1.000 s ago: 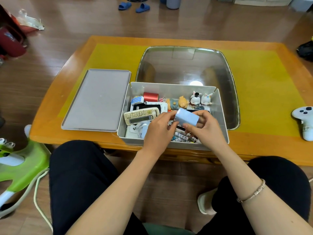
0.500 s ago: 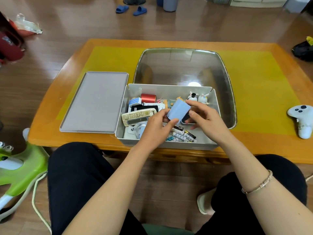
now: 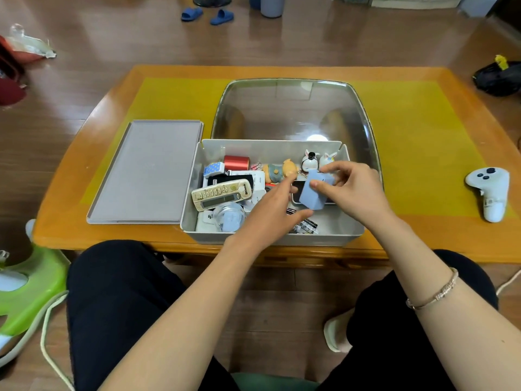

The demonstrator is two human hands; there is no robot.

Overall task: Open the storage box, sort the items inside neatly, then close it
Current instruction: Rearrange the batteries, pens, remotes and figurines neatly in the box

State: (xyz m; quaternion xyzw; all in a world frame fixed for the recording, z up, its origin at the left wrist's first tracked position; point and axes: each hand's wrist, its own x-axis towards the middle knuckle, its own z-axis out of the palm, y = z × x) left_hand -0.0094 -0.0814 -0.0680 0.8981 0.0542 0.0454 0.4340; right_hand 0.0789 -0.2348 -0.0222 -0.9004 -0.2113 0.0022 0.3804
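Observation:
The grey storage box [image 3: 335, 235] stands open at the table's near edge, with its flat lid [image 3: 146, 170] lying to its left. Inside lie a cream remote [image 3: 221, 194], a red tin [image 3: 236, 162], a pig figure [image 3: 279, 170], two small rabbit figures [image 3: 317, 159], a phone, batteries [image 3: 306, 225] and a clear round case [image 3: 228, 217]. My right hand [image 3: 352, 190] pinches a light blue box [image 3: 313, 194] above the right half of the storage box. My left hand [image 3: 270, 218] sits just left of the blue box, fingers extended, thumb near its lower corner.
A glass inset [image 3: 290, 108] lies in the table behind the storage box, on a yellow mat [image 3: 423, 142]. A white game controller [image 3: 490, 190] rests at the right. A green stool [image 3: 31, 289] stands on the floor at the left, slippers [image 3: 207, 15] beyond the table.
The blue box has gone from both hands to my right hand alone, turned on end and shifted right over the phone. My left hand has let go and opened.

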